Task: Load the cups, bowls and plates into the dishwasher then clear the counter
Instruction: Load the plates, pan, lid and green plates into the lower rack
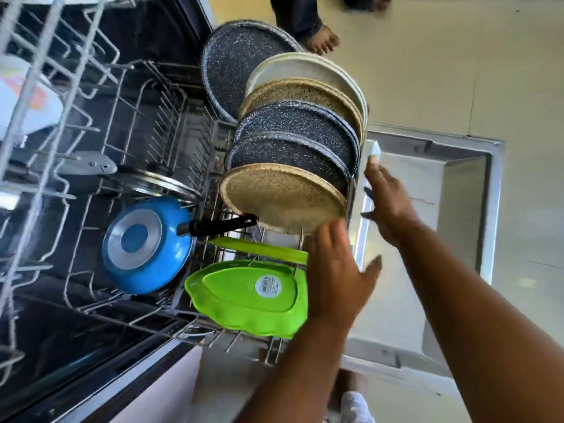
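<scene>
Counted 6 round plates (293,141) on edge in lower rack (183,126), rt side, next to the open door (457,193): 3 dark speckled, 2 tan speckled, 1 cream. Back to front: dark, cream, tan, dark, dark, tan. Packed close w/ overlapping rims; couldn't tell if more hid behind. Counted 2 green plates (232,297) in same rack, fwd of the round ones: 1 seen edge-on, 1 leaning w/ underside and round sticker facing up. Saw 1 blue pan (146,248) upside down mid-rack, black handle pointed toward the front tan plate (280,196). Saw 1 glass lid (158,182) on edge just behind the pan. Saw upper rack (39,96) at left of view w/ 1 white item in it, too blurred to ID. Spotted 1 bare foot (323,41) of a 2nd person on the floor (442,71) beyond the plates.

Re left hand (335,270): fingers (332,236) straight, close together, held nothing. Had tips at lower rim of front tan plate, across the top edge of the green plates. Touching or just short: couldn't tell, motion blur. Re right hand (387,199): fingers (374,169) spread wide, held nothing. Hovered over the door, just beside the rack's rt edge, apart from the plates. Both arms bare, entering from lower rt.
</scene>
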